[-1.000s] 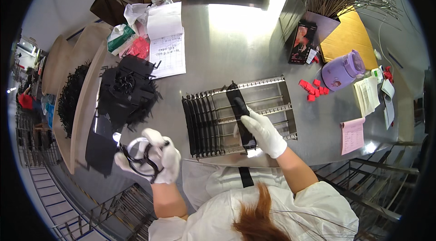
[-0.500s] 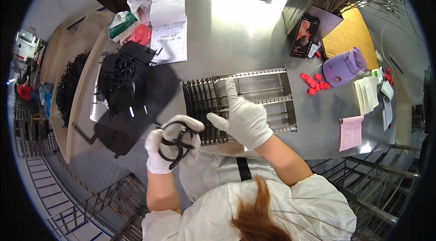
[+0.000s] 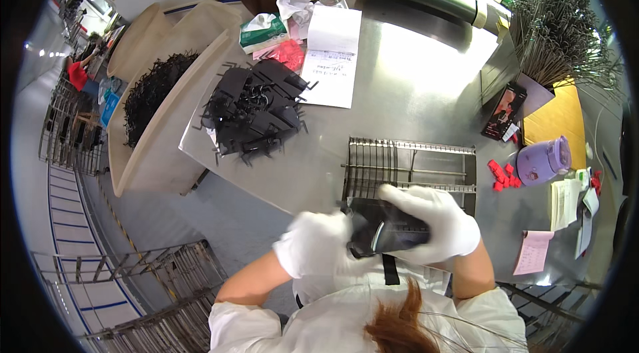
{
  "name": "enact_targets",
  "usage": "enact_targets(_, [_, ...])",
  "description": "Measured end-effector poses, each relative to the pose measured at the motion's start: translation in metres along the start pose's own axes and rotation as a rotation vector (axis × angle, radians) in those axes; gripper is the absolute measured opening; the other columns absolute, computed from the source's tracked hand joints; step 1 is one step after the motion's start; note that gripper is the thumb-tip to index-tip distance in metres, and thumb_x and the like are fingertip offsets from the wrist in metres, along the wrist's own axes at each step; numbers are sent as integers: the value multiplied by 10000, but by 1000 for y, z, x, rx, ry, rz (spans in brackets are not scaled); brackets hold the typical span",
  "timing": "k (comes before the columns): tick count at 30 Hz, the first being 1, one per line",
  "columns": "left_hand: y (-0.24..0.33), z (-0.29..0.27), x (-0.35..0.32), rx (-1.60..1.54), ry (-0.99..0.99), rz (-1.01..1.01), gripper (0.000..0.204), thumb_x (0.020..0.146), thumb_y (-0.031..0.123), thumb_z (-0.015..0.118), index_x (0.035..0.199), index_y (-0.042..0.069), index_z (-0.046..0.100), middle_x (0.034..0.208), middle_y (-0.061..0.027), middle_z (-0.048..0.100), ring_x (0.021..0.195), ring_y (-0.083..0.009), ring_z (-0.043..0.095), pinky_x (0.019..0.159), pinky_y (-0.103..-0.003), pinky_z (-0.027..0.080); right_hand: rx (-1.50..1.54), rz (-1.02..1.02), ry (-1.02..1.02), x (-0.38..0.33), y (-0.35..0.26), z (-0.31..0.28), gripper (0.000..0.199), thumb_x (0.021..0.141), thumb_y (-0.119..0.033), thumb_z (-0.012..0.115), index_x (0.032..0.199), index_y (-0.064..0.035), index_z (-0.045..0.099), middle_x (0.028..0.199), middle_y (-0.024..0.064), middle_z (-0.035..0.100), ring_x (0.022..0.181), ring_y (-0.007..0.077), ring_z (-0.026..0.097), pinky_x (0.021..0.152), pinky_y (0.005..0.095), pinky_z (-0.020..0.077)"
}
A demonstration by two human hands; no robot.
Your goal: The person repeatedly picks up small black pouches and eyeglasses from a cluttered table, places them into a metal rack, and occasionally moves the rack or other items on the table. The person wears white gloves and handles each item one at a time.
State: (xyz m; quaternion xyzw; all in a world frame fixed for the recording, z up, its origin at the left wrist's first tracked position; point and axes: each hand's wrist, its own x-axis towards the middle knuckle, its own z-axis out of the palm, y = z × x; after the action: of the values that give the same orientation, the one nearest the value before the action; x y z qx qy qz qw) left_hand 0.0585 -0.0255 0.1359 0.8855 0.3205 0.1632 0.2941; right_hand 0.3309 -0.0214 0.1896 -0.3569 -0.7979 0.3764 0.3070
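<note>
- The black flat part (image 3: 386, 233) sits between both gloved hands, just above the near edge of the table (image 3: 413, 80), over the front of the wire rack (image 3: 409, 167).
- It looks like thin, stiff moulded plastic with a glossy face: probably light, rigid and somewhat slippery under cotton gloves, so the edges and ends look a safer hold than the smooth face.
- The right hand (image 3: 436, 223) is curled over its top and far end, fingers closed around it.
- The left hand (image 3: 316, 253) is blurred; it appears to cup the near end, grip uncertain.
- A pile of similar black parts (image 3: 256, 110) lies well apart at the table's left, beside a sheet of paper (image 3: 331, 57).
</note>
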Motion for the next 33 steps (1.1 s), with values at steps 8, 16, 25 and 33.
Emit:
enact_targets(8, [-91, -227, -5, 799, 1253, -1037, 870, 911, 628, 620, 1520, 59, 373, 1371, -227, 599, 1102, -366, 661, 966, -427, 498, 828, 809, 554, -56, 92, 31, 502, 1055, -331, 502, 1455, -28, 499, 810, 37, 669, 690, 84, 586, 620, 276, 476])
enact_targets(16, [-294, -99, 85, 136, 761, -832, 697, 901, 343, 757, 1421, -40, 497, 1106, -138, 698, 901, -157, 663, 837, -273, 510, 680, 930, 281, -40, 104, 50, 646, 1027, -394, 519, 1542, -40, 357, 1001, 108, 683, 838, 163, 595, 797, 312, 505])
enact_targets(25, [-301, -92, 101, 364, 862, -756, 370, 936, 325, 680, 1142, 20, 722, 858, -146, 732, 676, -233, 696, 699, -382, 540, -168, 757, -4, -8, 82, 48, 1072, 960, -645, 514, 1549, 107, 27, 591, 222, 605, 578, 388, 655, 565, 440, 523])
enact_targets(33, [-248, -112, 99, 315, 1012, -621, 231, 940, 249, 659, 997, 35, 727, 926, -174, 715, 815, -314, 692, 760, -413, 533, -430, 340, 653, -30, 61, 25, 878, 694, -176, 847, 1441, 51, 445, 691, 78, 630, 535, 239, 612, 493, 353, 483])
